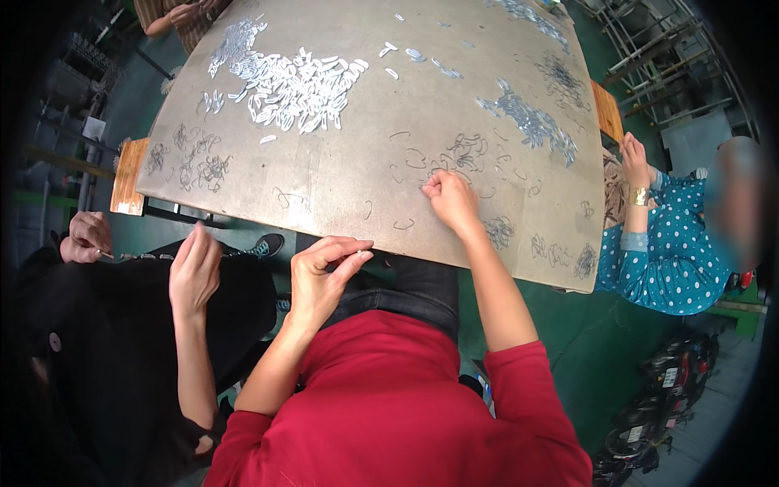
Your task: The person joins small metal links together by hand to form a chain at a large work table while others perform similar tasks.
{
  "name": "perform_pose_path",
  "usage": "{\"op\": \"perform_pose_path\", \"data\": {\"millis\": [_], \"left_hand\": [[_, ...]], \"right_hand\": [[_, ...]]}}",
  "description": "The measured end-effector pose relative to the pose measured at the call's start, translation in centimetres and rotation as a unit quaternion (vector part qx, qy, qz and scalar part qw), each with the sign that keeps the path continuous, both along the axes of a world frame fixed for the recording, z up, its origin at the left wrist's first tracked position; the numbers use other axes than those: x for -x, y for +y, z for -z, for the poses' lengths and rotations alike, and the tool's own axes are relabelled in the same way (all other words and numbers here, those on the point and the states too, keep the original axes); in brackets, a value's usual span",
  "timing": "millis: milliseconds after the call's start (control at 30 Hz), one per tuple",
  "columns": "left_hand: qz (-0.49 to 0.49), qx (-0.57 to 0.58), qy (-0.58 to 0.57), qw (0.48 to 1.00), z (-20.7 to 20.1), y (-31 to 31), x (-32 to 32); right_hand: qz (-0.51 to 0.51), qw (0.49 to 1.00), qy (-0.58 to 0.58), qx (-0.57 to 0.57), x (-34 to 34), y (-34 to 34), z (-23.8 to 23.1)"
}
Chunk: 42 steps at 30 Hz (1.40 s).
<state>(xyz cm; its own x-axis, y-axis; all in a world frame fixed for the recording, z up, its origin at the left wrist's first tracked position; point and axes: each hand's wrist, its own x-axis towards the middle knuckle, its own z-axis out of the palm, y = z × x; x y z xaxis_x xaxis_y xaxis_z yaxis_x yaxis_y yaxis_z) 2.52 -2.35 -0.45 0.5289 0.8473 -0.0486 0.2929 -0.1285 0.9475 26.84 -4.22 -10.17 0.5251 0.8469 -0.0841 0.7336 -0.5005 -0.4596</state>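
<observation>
My left hand (318, 277) is just off the table's near edge, thumb and index finger pinched around a small whitish piece (363, 253) that barely shows. My right hand (450, 199) rests over the tabletop with its fingers bunched together; whatever they grip is hidden. Just beyond it lies a loose cluster of thin, dark curved wires (466, 152). A few single wires (403, 225) are scattered between my two hands.
White, elongated pieces (300, 91) are heaped far left on the grey table (341, 170). Clear pieces (531, 122) lie at right, dark wires (213, 169) at left. A co-worker in black (138, 325) works close on my left; another in dotted teal (673, 235) sits right.
</observation>
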Motion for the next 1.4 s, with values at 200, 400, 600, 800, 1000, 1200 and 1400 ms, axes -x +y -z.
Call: {"op": "perform_pose_path", "data": {"millis": [200, 400, 600, 800, 1000, 1200, 1400], "left_hand": [[-0.002, 0.014, -0.016, 1.0, 0.2, 0.4, 0.1], [0.013, 0.018, -0.01, 1.0, 0.3, 0.8, 0.2], [0.007, -0.017, 0.001, 1.0, 0.0, 0.6, -0.1], [-0.018, -0.044, -0.01, 0.999, 0.2, 0.5, -0.3], [-0.031, -0.025, -0.053, 0.998, 0.1, 0.4, -0.6], [-0.053, -0.009, -0.055, 0.997, -0.6, 0.4, 0.2], [-0.059, -0.037, -0.053, 0.996, -1.1, 0.1, 0.3]], "right_hand": [[-0.04, 0.926, 0.369, 0.062, -5.1, -0.9, 0.3], [-0.08, 0.996, 0.027, -0.013, -5.1, 2.2, -1.7], [-0.132, 0.991, -0.029, 0.023, -4.7, 2.7, -2.5], [-0.049, 0.984, 0.153, -0.081, -5.0, 1.6, -3.6], [0.056, 0.954, 0.245, -0.165, -4.8, -0.2, -2.9], [0.009, 0.792, 0.558, -0.248, 7.6, -3.6, -9.2], [0.022, 0.785, 0.545, -0.296, 11.5, -4.4, -10.2]]}}
